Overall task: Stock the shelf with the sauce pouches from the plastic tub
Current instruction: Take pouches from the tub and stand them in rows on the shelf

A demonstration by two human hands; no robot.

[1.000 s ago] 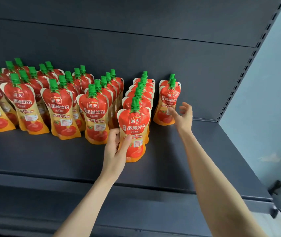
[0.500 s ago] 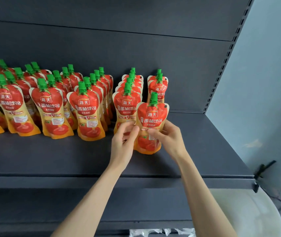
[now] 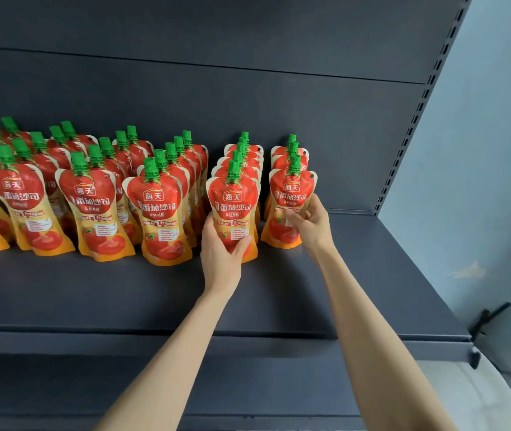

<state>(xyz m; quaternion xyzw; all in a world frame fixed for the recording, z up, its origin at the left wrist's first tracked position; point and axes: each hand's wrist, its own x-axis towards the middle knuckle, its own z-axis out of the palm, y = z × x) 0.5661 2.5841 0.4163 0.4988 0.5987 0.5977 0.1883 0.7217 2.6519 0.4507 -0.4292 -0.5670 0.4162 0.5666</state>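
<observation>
Pouches (image 3: 157, 213): red and orange with green caps, all upright on the shelf (image 3: 92, 300), in files running front to back.
Shelf edge: nearest me, dark grey; two bare forearms reach up over it.
Left hand (image 3: 221, 253): wrapped round the lower half of the left pouch (image 3: 232, 206), with the thumb across its face and the fingers behind its left edge. The pouch's base is at shelf level.
Right hand (image 3: 310, 222): grips the right pouch (image 3: 291, 194) at mid-height, thumb on its face and fingers curled round its right edge. The pouch stands on the shelf.
Held pouches: two, one per hand, just beside each other and not touching.
File behind the right pouch: three in all with it, counted by caps; this is the rightmost file.
File behind the left pouch: five in all.
Files to the left: two more of five each. Beyond those the pouches overlap and run off the edge, so I cannot count them.
Back panel (image 3: 248, 104): dark grey, behind the last pouches.
Upright (image 3: 419, 113): one slotted post at the shelf's right end.
Wall (image 3: 496, 150): pale blue, to the right.
</observation>
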